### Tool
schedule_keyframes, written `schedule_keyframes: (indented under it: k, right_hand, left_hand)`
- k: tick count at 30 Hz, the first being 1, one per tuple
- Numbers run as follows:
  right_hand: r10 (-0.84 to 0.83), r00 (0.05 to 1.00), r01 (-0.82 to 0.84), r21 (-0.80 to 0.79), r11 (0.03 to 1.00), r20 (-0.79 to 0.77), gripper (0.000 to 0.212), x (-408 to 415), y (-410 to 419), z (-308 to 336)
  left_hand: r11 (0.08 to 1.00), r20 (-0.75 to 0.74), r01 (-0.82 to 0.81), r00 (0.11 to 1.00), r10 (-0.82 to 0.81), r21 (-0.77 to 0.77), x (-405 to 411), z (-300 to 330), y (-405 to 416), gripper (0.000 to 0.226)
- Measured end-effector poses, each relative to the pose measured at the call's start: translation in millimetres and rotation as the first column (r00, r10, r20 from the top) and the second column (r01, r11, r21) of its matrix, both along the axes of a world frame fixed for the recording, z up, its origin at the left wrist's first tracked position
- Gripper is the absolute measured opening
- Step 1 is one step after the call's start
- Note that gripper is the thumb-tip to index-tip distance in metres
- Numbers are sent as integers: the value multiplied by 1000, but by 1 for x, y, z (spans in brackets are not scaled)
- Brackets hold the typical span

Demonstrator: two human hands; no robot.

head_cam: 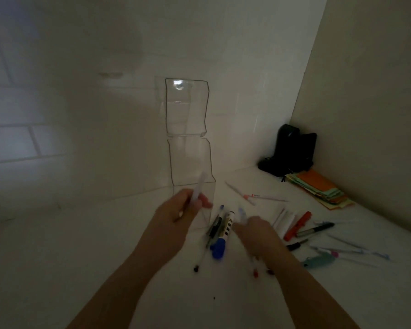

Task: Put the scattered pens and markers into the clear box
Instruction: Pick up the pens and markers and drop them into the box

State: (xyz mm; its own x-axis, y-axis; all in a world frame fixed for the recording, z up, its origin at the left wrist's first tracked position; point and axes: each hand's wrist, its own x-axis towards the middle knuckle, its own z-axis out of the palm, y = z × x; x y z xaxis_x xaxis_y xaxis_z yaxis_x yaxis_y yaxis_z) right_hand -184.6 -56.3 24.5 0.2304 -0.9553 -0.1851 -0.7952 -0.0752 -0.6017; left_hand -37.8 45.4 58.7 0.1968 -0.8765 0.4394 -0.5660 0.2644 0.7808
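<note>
A clear box (195, 186) stands on the white counter against the tiled wall; its reflection or lid rises above it. My left hand (183, 210) is in front of the box, closed on a white pen (198, 188) that points up. My right hand (254, 231), blurred, grips a pale blue-tipped pen (242, 213). Between my hands lie a blue-capped marker (223, 236) and black pens (214, 227). To the right lie an orange marker (298, 225), a black-and-silver marker (316, 230) and several thin pens (349, 251).
A black device (292, 150) stands in the back right corner. A pile of orange and green paper notes (318, 188) lies in front of it. Two thin white pens (259, 197) lie behind the right hand. A wall closes off the right side.
</note>
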Motion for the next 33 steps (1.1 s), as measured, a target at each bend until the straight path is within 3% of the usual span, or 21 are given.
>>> schedule_keyframes:
  k: [4,7,10,13,16,19,22,24,26,29,31,33]
  right_hand:
    - [-100,862,157,-74,985,496,35,-2,-5,53]
    - [12,781,139,-192,972,625,37,12,-5,95]
    - [200,705,37,-317,948,680,36,37,-8,122]
    - [330,715,-100,-377,921,616,29,63,-22,124]
    - [341,886,-235,-329,915,315,25,80,-37,109]
    - [340,930,-295,-270,917,138,30,81,-46,94]
    - [372,917,-334,-233,913,142,28,76,-48,89]
    - [383,906,-335,-247,909,180,28,71,-47,91]
    - [398,895,-313,-353,882,200,25,62,-43,96]
    - [412,864,-219,-519,826,291,12,39,-29,93]
    - [435,872,-269,-524,808,224,6,23,-18,71]
    - [461,887,-417,-402,815,15,13,12,-11,35]
  left_hand:
    - [980,-6,-66,998,66,-185,22,42,0,15]
    - [967,-110,-4,994,-24,-255,37,58,-13,16]
    - [964,70,64,996,-47,-259,48,65,-27,42]
    - [984,241,33,970,10,-174,52,64,-41,54]
    - [980,298,-76,946,129,-184,53,55,-54,34]
    - [979,413,-106,894,171,-175,56,40,-63,21]
    - [986,447,-89,883,144,-142,57,22,-65,20]
    - [987,377,-94,916,138,-133,59,17,-63,30]
    - [992,322,-68,941,100,-110,59,16,-61,41]
    - [997,398,-51,915,69,-55,57,15,-57,42]
    - [997,458,-47,886,68,-57,56,8,-53,32]
    - [998,457,-18,888,46,-65,57,-2,-49,27]
